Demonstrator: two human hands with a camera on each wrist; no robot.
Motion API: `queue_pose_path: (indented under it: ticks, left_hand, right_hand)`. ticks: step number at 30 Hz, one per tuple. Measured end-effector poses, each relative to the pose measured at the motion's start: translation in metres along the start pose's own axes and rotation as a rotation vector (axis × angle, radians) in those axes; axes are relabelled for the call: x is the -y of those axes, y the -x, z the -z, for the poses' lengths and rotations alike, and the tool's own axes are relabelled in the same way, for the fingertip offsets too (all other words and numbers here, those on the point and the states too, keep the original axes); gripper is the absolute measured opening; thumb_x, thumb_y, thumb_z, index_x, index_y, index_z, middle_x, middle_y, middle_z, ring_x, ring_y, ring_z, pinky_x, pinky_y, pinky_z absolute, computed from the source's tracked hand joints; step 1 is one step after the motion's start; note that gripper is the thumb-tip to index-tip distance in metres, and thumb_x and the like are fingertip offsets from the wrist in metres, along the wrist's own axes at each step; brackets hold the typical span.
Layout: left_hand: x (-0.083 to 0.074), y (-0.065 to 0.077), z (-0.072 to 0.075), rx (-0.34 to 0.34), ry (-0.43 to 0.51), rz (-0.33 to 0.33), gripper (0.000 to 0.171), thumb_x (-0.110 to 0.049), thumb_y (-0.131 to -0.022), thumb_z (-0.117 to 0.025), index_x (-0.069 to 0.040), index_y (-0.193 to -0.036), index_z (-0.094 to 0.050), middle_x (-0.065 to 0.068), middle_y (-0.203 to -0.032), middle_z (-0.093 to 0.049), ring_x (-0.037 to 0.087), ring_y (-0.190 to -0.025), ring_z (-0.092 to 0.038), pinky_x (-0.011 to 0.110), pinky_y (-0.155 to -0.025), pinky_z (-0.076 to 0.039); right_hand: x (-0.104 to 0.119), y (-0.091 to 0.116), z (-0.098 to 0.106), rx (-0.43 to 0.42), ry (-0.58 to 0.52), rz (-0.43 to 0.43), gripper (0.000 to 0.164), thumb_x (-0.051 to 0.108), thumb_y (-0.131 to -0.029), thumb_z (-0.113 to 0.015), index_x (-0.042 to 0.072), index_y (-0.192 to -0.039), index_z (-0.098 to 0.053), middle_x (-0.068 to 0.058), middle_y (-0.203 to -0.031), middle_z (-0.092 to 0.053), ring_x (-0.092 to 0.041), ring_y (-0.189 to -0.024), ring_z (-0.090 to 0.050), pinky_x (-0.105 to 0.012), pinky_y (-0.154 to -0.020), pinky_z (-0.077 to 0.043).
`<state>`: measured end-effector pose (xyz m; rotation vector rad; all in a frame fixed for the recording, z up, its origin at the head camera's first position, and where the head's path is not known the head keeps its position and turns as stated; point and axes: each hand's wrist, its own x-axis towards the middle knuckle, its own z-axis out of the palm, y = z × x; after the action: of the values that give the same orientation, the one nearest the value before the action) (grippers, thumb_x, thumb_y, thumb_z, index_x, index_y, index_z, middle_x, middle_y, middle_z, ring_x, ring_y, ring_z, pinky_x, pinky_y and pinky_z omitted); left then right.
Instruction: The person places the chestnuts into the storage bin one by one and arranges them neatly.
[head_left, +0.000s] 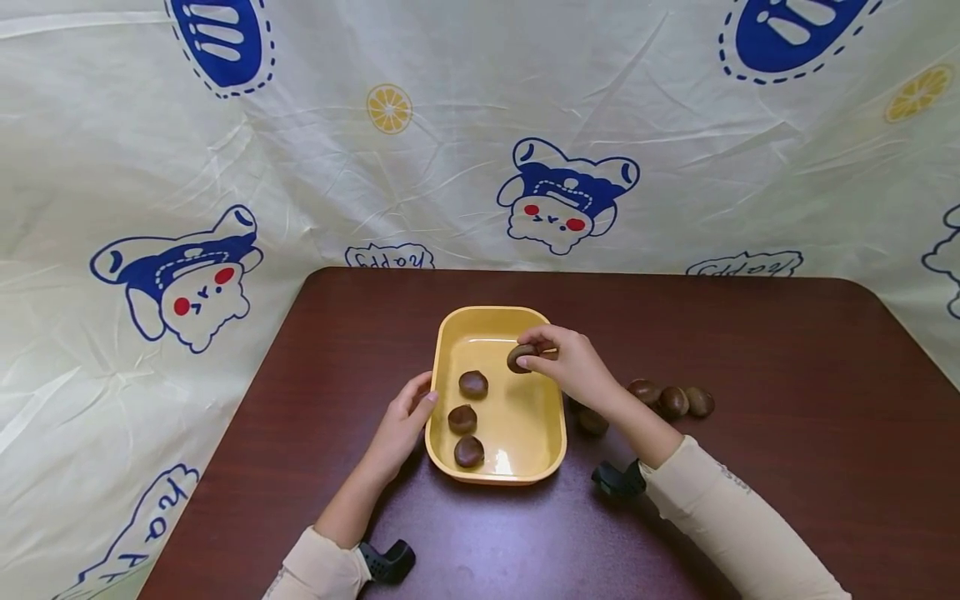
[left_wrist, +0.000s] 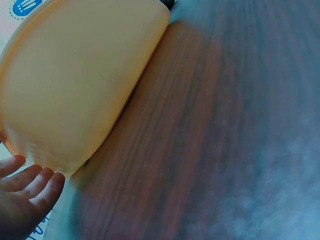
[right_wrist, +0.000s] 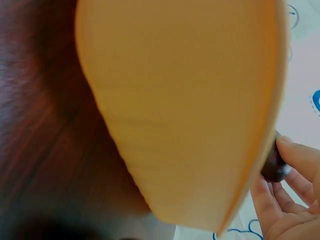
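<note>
A yellow rectangular tray (head_left: pixel 498 479) sits on the table with three brown chestnuts along its left half: an upper one (head_left: pixel 473 384), a middle one (head_left: pixel 462 419) and a lower one (head_left: pixel 468 452). Over the tray's upper right part, my right hand (head_left: pixel 566 364) pinches another chestnut (head_left: pixel 517 359) between thumb and fingers. The right wrist view shows this held chestnut (right_wrist: pixel 274 165) partly behind the tray's rim. My left hand (head_left: pixel 401 425) holds the tray's left side, thumb at the rim. In the left wrist view its fingers (left_wrist: pixel 47 192) lie against the outer wall.
Several more chestnuts (head_left: pixel 672 402) lie on the dark brown table (head_left: pixel 787 400) right of the tray, some partly hidden by the right forearm. One chestnut (head_left: pixel 592 422) is close to the tray's right wall. A printed white cloth (head_left: pixel 450 192) hangs behind the table.
</note>
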<state>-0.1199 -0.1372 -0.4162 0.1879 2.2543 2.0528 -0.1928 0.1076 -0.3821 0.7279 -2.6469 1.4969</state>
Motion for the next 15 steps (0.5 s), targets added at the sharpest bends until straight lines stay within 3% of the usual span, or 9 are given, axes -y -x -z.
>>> queue_pose_path:
  ticks: [4, 11, 15]
  left_hand:
    - [-0.002, 0.001, -0.001, 0.004, 0.001, -0.010, 0.040, -0.007, -0.096, -0.041, 0.010, -0.131, -0.033, 0.029, -0.128, -0.040, 0.038, -0.118, -0.039, 0.045, -0.096, -0.034]
    - [0.024, -0.008, 0.003, -0.005, 0.030, -0.009, 0.041, -0.012, -0.096, -0.044, 0.004, -0.133, -0.035, 0.025, -0.130, -0.041, 0.033, -0.119, -0.040, 0.044, -0.097, -0.033]
    - [0.028, -0.009, 0.003, -0.014, 0.022, -0.023, 0.041, -0.015, -0.096, -0.045, 0.002, -0.132, -0.037, 0.022, -0.129, -0.043, 0.031, -0.118, -0.041, 0.043, -0.096, -0.034]
  right_hand:
    - [0.002, -0.013, -0.009, 0.016, 0.018, -0.008, 0.017, 0.003, -0.081, -0.066, 0.000, -0.097, -0.062, -0.008, -0.089, -0.062, -0.020, -0.083, -0.059, -0.033, -0.073, -0.050]
    - [0.005, -0.029, -0.022, 0.052, 0.046, -0.041, 0.019, 0.002, -0.081, -0.065, -0.002, -0.099, -0.061, -0.010, -0.090, -0.062, -0.023, -0.084, -0.059, -0.031, -0.070, -0.049]
    - [0.004, -0.036, -0.030, 0.076, 0.062, -0.050, 0.020, 0.000, -0.080, -0.064, -0.002, -0.099, -0.061, -0.010, -0.090, -0.062, -0.023, -0.083, -0.059, -0.032, -0.071, -0.048]
